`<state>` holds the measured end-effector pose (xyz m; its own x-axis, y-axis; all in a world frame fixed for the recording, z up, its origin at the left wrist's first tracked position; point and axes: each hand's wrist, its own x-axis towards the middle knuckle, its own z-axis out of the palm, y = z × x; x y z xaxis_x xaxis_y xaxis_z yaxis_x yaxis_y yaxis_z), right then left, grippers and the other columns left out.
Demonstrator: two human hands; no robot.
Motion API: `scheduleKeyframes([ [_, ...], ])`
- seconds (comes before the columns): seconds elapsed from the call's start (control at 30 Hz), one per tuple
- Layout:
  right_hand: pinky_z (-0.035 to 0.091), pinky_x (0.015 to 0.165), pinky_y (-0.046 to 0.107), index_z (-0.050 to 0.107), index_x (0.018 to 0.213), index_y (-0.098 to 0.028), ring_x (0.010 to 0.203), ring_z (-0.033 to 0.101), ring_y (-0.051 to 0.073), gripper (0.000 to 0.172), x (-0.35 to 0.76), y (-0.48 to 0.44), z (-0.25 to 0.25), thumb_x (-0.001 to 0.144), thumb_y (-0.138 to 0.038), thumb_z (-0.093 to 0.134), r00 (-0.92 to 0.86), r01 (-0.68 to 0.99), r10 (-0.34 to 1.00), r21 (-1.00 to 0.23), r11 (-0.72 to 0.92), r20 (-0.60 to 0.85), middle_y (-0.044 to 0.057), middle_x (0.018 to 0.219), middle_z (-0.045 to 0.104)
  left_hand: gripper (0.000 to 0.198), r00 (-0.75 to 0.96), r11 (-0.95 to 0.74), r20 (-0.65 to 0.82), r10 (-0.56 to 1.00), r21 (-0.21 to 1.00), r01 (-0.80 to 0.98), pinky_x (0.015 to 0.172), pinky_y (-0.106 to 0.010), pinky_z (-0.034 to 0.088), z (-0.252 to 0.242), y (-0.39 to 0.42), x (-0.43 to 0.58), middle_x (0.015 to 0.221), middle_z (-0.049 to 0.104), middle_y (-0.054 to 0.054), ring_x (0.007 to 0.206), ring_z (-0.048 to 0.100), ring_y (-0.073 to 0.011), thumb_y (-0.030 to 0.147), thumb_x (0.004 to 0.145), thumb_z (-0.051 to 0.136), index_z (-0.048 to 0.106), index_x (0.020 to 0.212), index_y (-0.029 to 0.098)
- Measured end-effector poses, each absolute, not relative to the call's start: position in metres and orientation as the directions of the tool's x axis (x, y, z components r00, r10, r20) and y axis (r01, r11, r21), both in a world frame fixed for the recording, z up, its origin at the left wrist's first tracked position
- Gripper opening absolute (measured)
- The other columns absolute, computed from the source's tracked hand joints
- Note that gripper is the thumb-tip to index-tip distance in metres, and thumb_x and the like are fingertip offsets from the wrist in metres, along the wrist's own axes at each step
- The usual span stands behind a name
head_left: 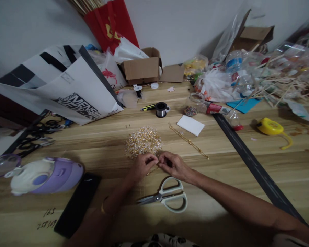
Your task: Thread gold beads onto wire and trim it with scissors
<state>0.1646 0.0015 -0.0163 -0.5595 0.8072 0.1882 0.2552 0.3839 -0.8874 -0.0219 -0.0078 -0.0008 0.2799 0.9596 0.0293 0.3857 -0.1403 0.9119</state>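
My left hand (145,164) and my right hand (173,164) meet above the middle of the table, their fingertips pinched close together. Between them runs a thin gold chain (152,171), part of it hanging below the fingers. Just beyond the hands lies a heap of clear and gold beads (144,140) with wire-like ends. To the right of that heap, a second gold chain (186,139) stretches out on the wood. Scissors with pale handles (173,195) rest below my hands, blades pointing left. The exact spot pinched is hidden by my fingers.
Behind the beads stand a wire spool (161,109), a jar of beads (192,106) and a white card (190,125). On the left are a purple-white bottle (47,175), a black phone (77,204) and several pliers (32,142). A yellow tape measure (270,127) lies right.
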Motion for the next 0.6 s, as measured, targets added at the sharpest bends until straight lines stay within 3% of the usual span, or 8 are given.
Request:
scheduleKeyframes([
  [0.33,0.037,0.055,0.019,0.056,0.086,-0.016,0.059,0.048,0.010,0.005,0.1638,0.0034,-0.0196,0.082,-0.014,0.056,-0.534,0.212,0.825,-0.916,0.341,0.183,-0.002,0.068,0.054,0.012,0.261,-0.083,-0.012,0.965,0.933,0.350,0.063,-0.022,0.043,0.0013,-0.0104,-0.0154,0.068,0.063,-0.002,0.065,0.057,-0.0128,0.024,0.075,0.060,0.063,0.070,0.014],
  [0.6,0.040,0.062,0.023,0.061,0.080,-0.016,0.069,0.052,0.013,0.010,0.1655,0.0057,-0.0156,0.087,-0.019,0.054,-0.547,0.149,0.788,-0.894,0.422,0.281,0.003,0.076,0.058,0.012,0.200,0.031,-0.070,0.977,0.981,0.191,0.061,-0.022,0.047,-0.0057,-0.0095,-0.0157,0.079,0.061,-0.004,0.074,0.061,-0.0142,0.021,0.075,0.057,0.056,0.085,0.014],
])
